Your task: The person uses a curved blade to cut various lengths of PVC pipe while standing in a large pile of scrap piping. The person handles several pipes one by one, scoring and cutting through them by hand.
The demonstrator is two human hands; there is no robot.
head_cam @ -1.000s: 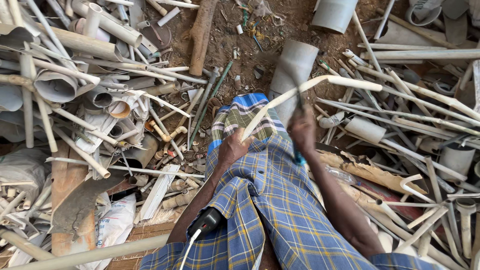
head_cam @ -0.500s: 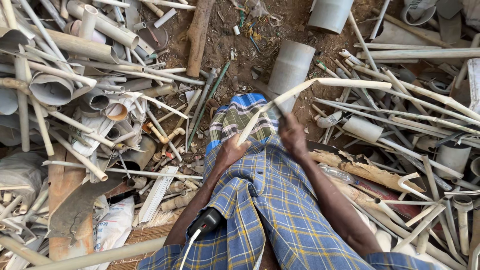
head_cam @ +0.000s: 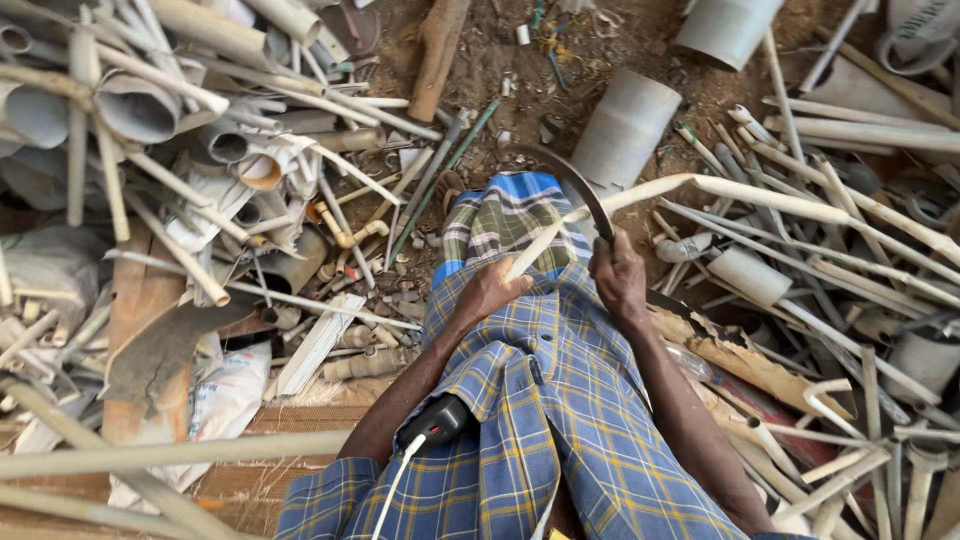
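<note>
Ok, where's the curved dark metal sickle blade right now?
In the head view the curved dark metal sickle blade is just right of centre, gripped by the right hand, arching over the checked cloth beside the wide grey pipe section.

Cutting pipe strip w/ sickle

My left hand (head_cam: 492, 290) grips the bent white pipe strip (head_cam: 700, 190); my right hand (head_cam: 617, 275) holds the curved sickle (head_cam: 578, 185) across it, over my checked lap.
</note>
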